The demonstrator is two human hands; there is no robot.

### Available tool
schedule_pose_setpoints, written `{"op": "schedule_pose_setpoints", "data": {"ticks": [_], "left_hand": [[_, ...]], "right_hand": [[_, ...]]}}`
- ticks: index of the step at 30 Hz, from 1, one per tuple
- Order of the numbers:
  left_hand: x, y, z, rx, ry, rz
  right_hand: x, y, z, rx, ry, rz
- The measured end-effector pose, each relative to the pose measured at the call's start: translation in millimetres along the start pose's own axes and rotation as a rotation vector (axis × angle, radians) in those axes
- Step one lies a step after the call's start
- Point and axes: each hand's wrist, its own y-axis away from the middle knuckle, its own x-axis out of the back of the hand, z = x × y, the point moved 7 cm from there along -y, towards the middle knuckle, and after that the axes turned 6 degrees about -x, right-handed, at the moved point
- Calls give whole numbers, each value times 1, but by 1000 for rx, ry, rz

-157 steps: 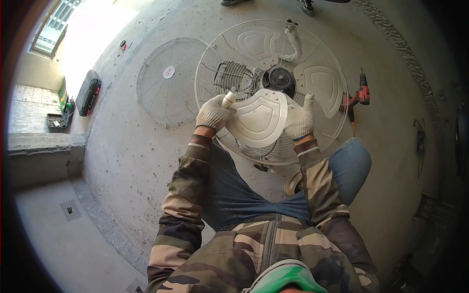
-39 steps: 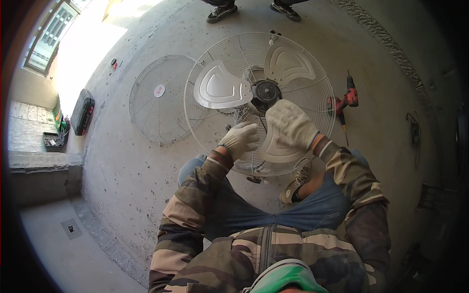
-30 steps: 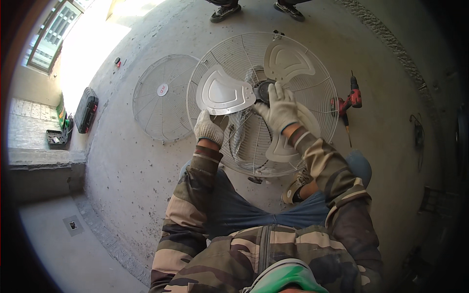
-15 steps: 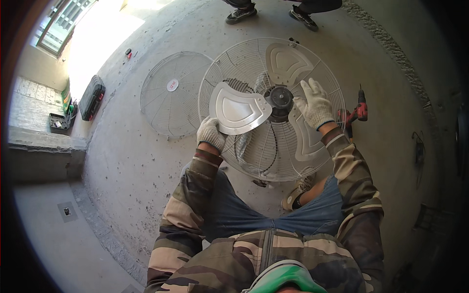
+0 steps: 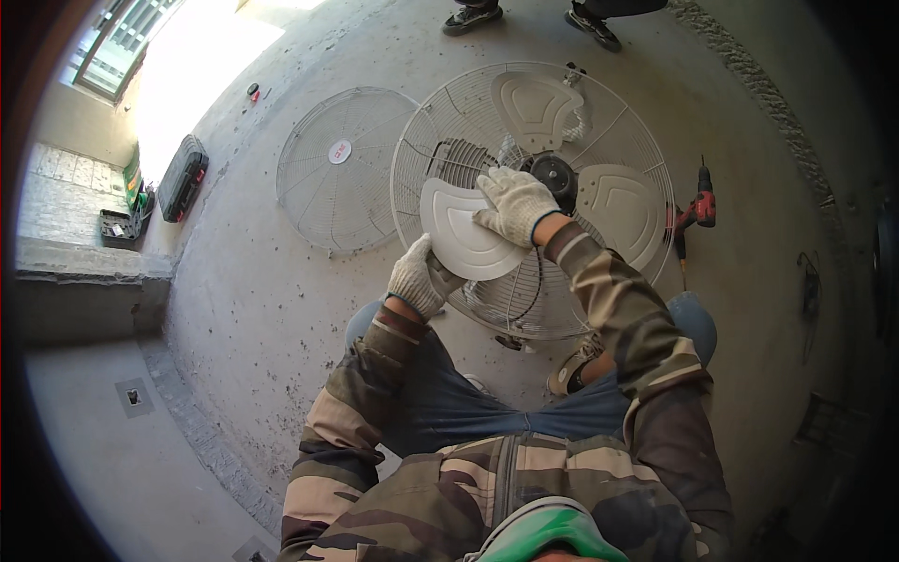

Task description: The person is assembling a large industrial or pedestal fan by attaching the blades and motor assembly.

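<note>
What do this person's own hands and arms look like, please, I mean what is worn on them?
Left hand and right hand wear off-white knitted gloves; the right one shows a thin blue edge at the wrist. The long fabric sleeves have a camouflage pattern of tan, brown and dark patches, with dark brown cuffs.

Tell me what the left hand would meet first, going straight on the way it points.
Most likely the fan blade beneath the right hand; the left hand is close by its edge, though actual contact is unclear.
</note>
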Motion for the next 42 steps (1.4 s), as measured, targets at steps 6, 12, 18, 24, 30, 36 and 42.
{"op": "schedule_pose_setpoints", "data": {"ticks": [6, 12, 18, 24, 30, 36, 42], "left_hand": [[-13, -3, 31, -290, -56, 42], [-82, 18, 25, -1153, -1864, 4], [-108, 16, -15, -763, -2125, -154], [-112, 19, -23, -712, -2153, -294], [-119, 24, -33, -935, -2110, -277], [-101, 1, -34, -828, -1987, -271], [-113, 10, -47, -997, -1975, -378]], "right_hand": [[-24, 88, -62, 264, -370, 220], [-112, 158, 47, -926, -2425, 447], [-89, 92, 23, -288, -2750, 211], [-45, 137, 16, -49, -2370, 25], [-105, 109, 38, -484, -2363, 178], [-83, 142, 12, -166, -1547, 52], [-80, 139, 43, 183, -2721, 98]]}}
